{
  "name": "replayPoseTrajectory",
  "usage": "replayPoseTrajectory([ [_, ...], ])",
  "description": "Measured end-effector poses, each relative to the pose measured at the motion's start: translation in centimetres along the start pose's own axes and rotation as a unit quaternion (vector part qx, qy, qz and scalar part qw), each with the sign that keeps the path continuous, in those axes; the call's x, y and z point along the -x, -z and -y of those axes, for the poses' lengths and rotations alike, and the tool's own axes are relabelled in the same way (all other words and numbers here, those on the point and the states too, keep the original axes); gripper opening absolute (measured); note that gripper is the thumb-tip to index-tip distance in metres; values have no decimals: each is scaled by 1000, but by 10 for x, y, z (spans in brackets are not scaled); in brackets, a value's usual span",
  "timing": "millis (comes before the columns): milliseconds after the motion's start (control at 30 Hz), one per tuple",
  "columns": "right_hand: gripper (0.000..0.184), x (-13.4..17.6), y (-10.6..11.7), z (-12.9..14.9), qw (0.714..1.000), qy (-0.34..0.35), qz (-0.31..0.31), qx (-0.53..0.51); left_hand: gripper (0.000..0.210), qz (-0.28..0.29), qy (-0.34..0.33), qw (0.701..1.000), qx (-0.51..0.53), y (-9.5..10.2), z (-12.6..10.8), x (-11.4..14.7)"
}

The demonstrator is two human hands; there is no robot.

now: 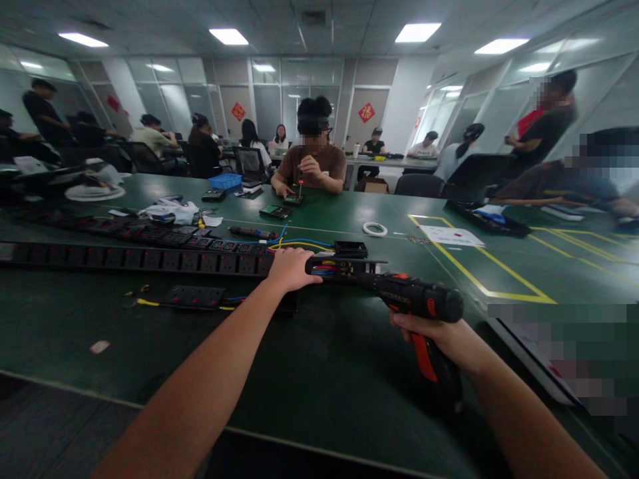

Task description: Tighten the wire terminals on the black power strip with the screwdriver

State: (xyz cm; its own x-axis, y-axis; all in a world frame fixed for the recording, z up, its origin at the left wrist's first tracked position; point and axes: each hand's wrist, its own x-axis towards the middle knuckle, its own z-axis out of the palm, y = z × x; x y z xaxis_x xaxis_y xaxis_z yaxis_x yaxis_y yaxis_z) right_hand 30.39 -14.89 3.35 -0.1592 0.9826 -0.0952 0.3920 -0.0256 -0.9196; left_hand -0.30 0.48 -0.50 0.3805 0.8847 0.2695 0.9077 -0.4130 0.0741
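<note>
A long black power strip [154, 259] with a row of sockets lies across the table. My left hand [291, 269] grips it near its right end, thumb towards me and fingers over the top. Beside the thumb, the opened end shows red, yellow and blue wires [325, 269]. My right hand [442, 332] is closed round the handle of a black and orange cordless drill [419, 297]. The drill points left, its tip at the right end of the strip; whether it touches is unclear. Behind that end sits a small black open housing [351, 249].
A second socket strip [164, 233] lies behind. In front is a short socket block [194, 297] with wires. Farther off are a screwdriver-like tool [252, 233], a white ring [374, 229], a paper sheet [452, 235] and a blue basket [225, 181]. A co-worker [312, 166] sits opposite.
</note>
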Motion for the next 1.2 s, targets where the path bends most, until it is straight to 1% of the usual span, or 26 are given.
replayPoseTrajectory([
  [133, 37, 0, 1, -2, 1000, -11, -6, 2, 74, -3, -2, 1000, -7, 2, -1, 1],
  [300, 36, 0, 1, -5, 1000, 2, 0, 16, 71, -2, 0, 1000, -8, 4, -2, 2],
  [533, 39, 1, -1, 1, 1000, -5, -1, 25, 74, -6, -1, 1000, -1, 1, 0, 1],
  [733, 39, 0, 0, 0, 999, -7, 3, 34, 75, -1, -1, 1000, 2, 0, 1, -1],
  [867, 38, 0, 1, -2, 1000, -14, 6, 28, 75, -4, 0, 1000, 3, 0, 0, 0],
  [1033, 35, -2, 1, -3, 1000, 5, 8, -9, 73, -2, 1, 1000, 1, 0, 1, 0],
  [1200, 36, -2, 0, 0, 1000, 2, -2, -6, 75, 1, 3, 1000, -1, 1, 1, -1],
])
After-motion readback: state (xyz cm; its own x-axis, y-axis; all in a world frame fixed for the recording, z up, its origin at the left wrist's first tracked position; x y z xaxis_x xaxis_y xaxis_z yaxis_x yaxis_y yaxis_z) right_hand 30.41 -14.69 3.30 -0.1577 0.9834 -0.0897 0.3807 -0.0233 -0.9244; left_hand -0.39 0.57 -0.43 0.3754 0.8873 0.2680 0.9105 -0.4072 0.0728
